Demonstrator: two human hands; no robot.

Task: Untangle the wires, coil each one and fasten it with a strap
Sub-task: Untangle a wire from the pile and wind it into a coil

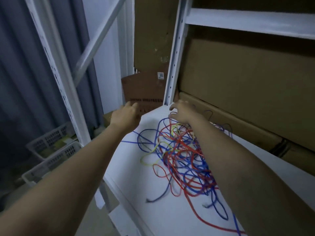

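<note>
A loose tangle of wires [182, 155], red, blue and a little yellow, lies on the white shelf [170, 218]. The heap is longer than wide, running from the shelf's near edge toward its far corner by the upright post [172, 68]. One blue end [150, 200] trails toward the near edge. The right hand [183, 113] hovers over the tangle's far end, fingers loosely curled, holding nothing that shows. The left hand [127, 114] reaches past the shelf's left edge; its fingers cannot be told.
</note>
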